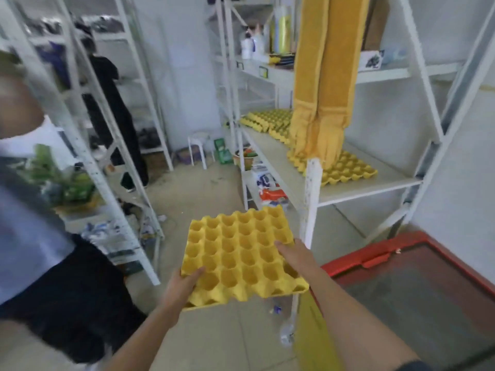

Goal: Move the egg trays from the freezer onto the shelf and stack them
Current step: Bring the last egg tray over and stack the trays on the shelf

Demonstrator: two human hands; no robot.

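Right, hands: both on one yellow egg tray (241, 253), carried flat above the floor, cups up.
Left hand (182, 286): closed on the tray's near-left corner, thumb on top, fingers under w/ the edge pinched between.
Right hand (293, 255): lies along the tray's right side, fingers flat over the cups; how far it wraps under, can't tell.
Tray spot: mid-air, between the freezer (417, 285) at lower right & the shelf (375, 183) ahead, touching neither.
Freezer: red frame, dark glass lid, shut.
Shelf: white metal rack; a tray (345, 167) sits on its board w/ a tall leaning stack of trays (324, 76) on it.
More trays (267, 120): spread at the shelf's far end.
Other person (34, 223): close at left, grey top, dark shorts, blurred.
Stool (198, 148): white, by the far wall.
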